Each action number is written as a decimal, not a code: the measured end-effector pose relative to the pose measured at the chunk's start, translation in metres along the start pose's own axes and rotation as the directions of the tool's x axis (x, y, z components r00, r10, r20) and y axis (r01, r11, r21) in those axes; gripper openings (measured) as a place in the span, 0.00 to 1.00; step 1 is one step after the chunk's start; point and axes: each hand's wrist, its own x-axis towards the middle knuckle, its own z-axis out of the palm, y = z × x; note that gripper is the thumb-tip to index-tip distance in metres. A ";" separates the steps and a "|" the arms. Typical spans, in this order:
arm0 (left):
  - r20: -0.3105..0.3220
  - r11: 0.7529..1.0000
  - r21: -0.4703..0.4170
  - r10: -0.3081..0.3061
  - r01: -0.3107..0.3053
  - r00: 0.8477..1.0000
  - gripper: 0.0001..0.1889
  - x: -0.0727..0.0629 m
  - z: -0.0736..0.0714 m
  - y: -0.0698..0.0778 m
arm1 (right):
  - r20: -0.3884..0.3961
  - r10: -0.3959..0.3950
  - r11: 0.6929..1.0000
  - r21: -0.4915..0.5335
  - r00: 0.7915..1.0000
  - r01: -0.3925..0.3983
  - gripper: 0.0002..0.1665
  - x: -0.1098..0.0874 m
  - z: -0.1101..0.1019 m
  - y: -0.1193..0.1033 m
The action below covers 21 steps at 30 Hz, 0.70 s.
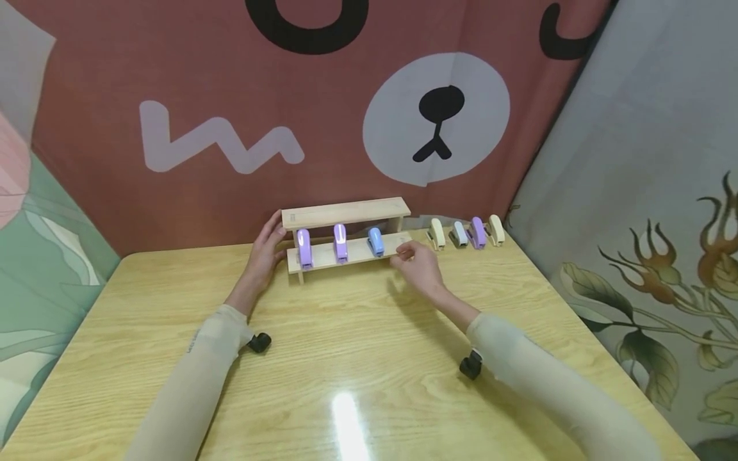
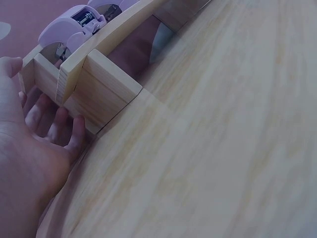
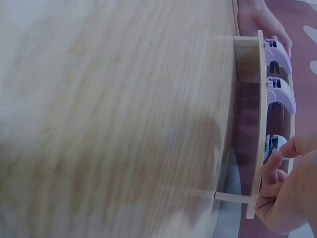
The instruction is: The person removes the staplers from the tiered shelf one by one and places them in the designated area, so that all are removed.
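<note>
A two-tier wooden rack (image 1: 346, 213) stands on the table against the wall cloth. Two purple staplers (image 1: 304, 248) and one blue stapler (image 1: 376, 242) stand upright on its lower shelf, the blue one nearest the right end. My left hand (image 1: 266, 251) rests against the rack's left end; in the left wrist view its loosely bent fingers (image 2: 54, 121) lie beside the wooden side panel. By the lower shelf's right end is my right hand (image 1: 419, 266), close to the blue stapler. Its fingers (image 3: 271, 171) are loosely curled, with nothing visible between them.
To the right of the rack, a row of small staplers stands at the table's back edge: a cream one (image 1: 436, 234), a pale blue one (image 1: 459, 235), a purple one (image 1: 476, 233) and another cream one (image 1: 495, 230). Printed cloths hang behind and beside the wooden table (image 1: 323, 358).
</note>
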 end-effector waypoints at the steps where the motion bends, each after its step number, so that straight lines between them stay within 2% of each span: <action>1: -0.003 1.000 -0.001 -0.001 0.001 1.000 0.33 0.000 0.000 0.000 | 0.003 0.000 1.000 -0.002 1.000 0.000 0.18 0.001 0.001 -0.002; 10: -0.007 1.000 -0.011 -0.006 0.006 1.000 0.32 0.001 -0.001 -0.001 | 0.000 0.011 1.000 -0.023 1.000 -0.011 0.16 0.006 0.010 -0.007; 21: -0.003 1.000 0.008 0.008 -0.008 1.000 0.33 -0.001 0.000 0.000 | 0.006 0.003 1.000 -0.030 1.000 -0.003 0.21 0.009 0.017 -0.011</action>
